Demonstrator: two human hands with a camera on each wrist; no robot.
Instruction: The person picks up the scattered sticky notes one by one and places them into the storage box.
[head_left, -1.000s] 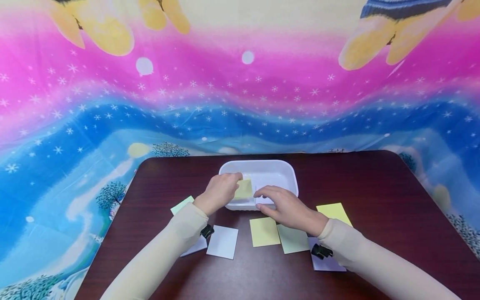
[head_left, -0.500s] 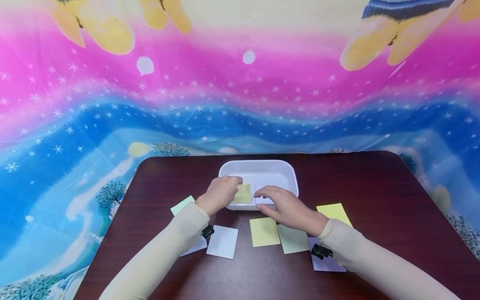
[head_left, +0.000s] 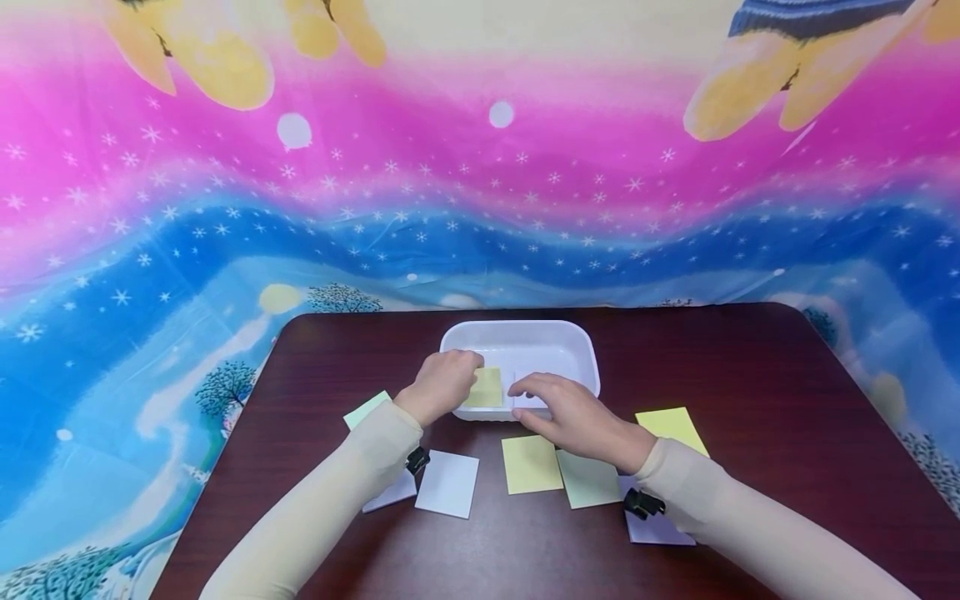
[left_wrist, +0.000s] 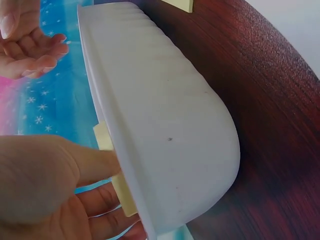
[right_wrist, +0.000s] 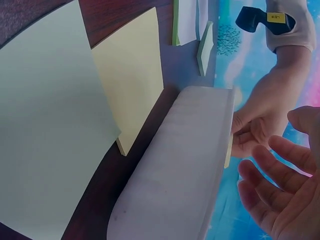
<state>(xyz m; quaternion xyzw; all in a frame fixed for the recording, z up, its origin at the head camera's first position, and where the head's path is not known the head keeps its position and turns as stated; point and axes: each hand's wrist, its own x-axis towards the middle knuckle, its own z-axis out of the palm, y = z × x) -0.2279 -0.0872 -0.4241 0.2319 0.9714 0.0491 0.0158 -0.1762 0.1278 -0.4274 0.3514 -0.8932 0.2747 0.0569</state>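
Note:
My left hand [head_left: 438, 385] is over the left part of a white plastic tub [head_left: 540, 337]. It pinches a yellow sticky-note pad [head_left: 487, 387] between thumb and fingers, by the tub's near rim; the left wrist view shows the thumb on this pad [left_wrist: 126, 197]. Over the tub's near right side is my right hand [head_left: 573, 417], fingers loosely bent and apart, holding nothing. A pale square pad [head_left: 528, 402] shows under its fingertips inside the tub, partly hidden.
On the dark wooden table [head_left: 322, 358], a mint pad [head_left: 366, 408], a lavender pad [head_left: 390, 493] and a white pad [head_left: 447, 485] lie left. Nearer right are a yellow pad [head_left: 532, 464], a pale green pad [head_left: 589, 481], a brighter yellow pad [head_left: 672, 429] and a purple pad [head_left: 660, 530].
The left hand has lowered slightly, and the yellow sticky-note pad has come down toward the tub's near side. The right hand has stayed put.

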